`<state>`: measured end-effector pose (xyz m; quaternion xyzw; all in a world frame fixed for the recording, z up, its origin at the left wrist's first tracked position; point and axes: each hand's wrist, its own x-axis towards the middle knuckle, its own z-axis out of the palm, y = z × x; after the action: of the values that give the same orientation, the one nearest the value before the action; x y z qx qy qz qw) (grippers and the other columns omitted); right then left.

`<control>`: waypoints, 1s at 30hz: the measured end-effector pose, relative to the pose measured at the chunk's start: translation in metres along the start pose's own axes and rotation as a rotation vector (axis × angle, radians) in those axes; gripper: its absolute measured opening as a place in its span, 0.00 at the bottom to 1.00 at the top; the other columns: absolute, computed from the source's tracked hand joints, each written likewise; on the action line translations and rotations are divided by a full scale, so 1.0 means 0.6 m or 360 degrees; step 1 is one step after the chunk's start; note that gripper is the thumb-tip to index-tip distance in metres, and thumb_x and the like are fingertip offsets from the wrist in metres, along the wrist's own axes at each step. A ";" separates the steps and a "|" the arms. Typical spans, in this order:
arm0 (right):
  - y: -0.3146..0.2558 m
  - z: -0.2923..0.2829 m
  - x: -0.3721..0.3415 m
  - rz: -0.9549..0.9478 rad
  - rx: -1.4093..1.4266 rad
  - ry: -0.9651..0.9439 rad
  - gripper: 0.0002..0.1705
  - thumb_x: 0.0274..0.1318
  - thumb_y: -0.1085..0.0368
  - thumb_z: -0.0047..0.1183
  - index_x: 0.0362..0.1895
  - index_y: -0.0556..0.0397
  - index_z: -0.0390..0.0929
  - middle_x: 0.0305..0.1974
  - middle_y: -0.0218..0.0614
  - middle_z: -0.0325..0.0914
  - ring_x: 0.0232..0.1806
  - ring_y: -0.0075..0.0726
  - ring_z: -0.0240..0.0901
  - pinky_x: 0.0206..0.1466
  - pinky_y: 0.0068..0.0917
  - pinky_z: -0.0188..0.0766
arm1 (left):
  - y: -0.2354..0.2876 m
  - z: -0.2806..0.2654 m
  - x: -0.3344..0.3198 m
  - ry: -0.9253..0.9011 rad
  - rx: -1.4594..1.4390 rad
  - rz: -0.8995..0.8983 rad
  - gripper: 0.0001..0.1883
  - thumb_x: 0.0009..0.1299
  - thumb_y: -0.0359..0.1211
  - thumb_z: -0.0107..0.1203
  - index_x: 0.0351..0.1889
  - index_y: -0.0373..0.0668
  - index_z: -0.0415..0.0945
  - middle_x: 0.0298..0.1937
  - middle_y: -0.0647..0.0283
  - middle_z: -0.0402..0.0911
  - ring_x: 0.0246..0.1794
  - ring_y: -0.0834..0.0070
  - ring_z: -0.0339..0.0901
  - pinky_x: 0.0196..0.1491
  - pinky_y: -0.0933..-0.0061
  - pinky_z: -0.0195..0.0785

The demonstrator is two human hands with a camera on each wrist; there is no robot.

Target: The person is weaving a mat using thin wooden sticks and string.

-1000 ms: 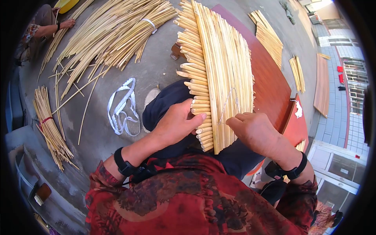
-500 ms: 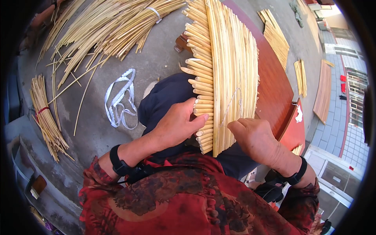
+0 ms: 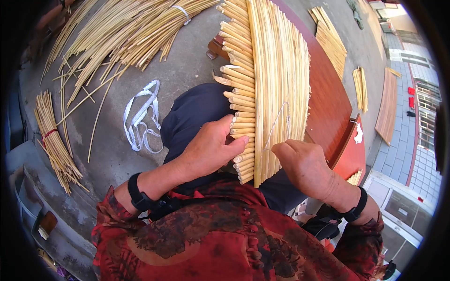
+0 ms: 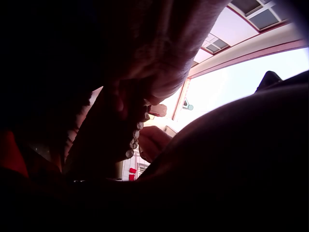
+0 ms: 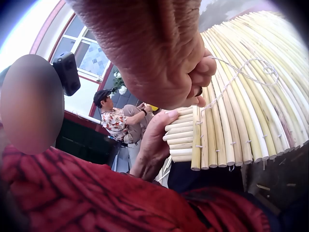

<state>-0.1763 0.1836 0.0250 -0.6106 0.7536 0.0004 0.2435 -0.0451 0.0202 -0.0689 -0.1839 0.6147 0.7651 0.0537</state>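
Observation:
A mat of pale stalks [image 3: 281,65] lies over the person's lap, with long stalks side by side on top and crosswise stalk ends [image 3: 239,75] jutting out on the left. The left hand [image 3: 208,147] grips this jutting edge near the mat's lower corner, thumb on top and other fingers hidden beneath. Just right of it, the right hand [image 3: 304,166] has its fingers curled close over the top stalks, pinching a white thread [image 5: 236,72]. That thread loops across the mat, and small stitches [image 5: 232,143] cross the stalks. The left wrist view is mostly dark.
A reddish-brown board [image 3: 328,98] lies under the mat's right side. On the ground at left are a large stalk bundle [image 3: 136,37], a smaller tied bundle [image 3: 54,136] and a white strap [image 3: 140,119]. Another person [image 5: 123,118] sits nearby in the right wrist view.
The head view has shifted, so the mat and surroundings sit slightly differently in it. Both hands keep nearly the same hold and place on the mat.

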 end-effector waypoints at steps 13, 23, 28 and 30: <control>-0.005 0.000 0.011 0.0037 -0.0026 -0.0036 0.09 0.39 0.72 0.48 0.30 0.55 0.65 0.24 0.37 0.67 0.29 0.44 0.72 0.29 0.37 0.69 | 0.004 0.000 0.003 -0.0007 -0.0073 -0.0009 0.11 0.68 0.33 0.52 0.42 0.34 0.70 0.29 0.63 0.77 0.24 0.82 0.72 0.28 0.77 0.65; 0.003 -0.001 0.006 0.0031 -0.0030 0.0024 0.13 0.39 0.75 0.51 0.35 0.55 0.70 0.24 0.37 0.70 0.27 0.45 0.73 0.27 0.36 0.70 | 0.019 0.001 0.007 -0.0048 -0.0017 0.0000 0.13 0.66 0.33 0.52 0.41 0.31 0.70 0.30 0.53 0.80 0.29 0.71 0.79 0.35 0.69 0.70; 0.007 0.000 0.007 0.0040 -0.0010 0.0004 0.13 0.39 0.74 0.51 0.35 0.54 0.71 0.25 0.37 0.71 0.28 0.45 0.73 0.28 0.36 0.71 | 0.013 0.000 0.009 -0.0042 -0.0006 0.0014 0.13 0.66 0.33 0.52 0.41 0.31 0.70 0.30 0.54 0.80 0.29 0.72 0.79 0.35 0.69 0.70; 0.008 0.001 0.009 0.0048 0.0002 -0.0017 0.12 0.40 0.74 0.51 0.35 0.54 0.71 0.25 0.37 0.71 0.29 0.45 0.74 0.28 0.35 0.71 | 0.013 -0.001 0.010 -0.0042 -0.0012 0.0020 0.13 0.66 0.33 0.52 0.41 0.31 0.70 0.30 0.54 0.80 0.29 0.72 0.79 0.35 0.70 0.70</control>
<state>-0.1813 0.1800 0.0210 -0.5989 0.7615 0.0071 0.2478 -0.0530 0.0170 -0.0641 -0.1701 0.6121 0.7702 0.0561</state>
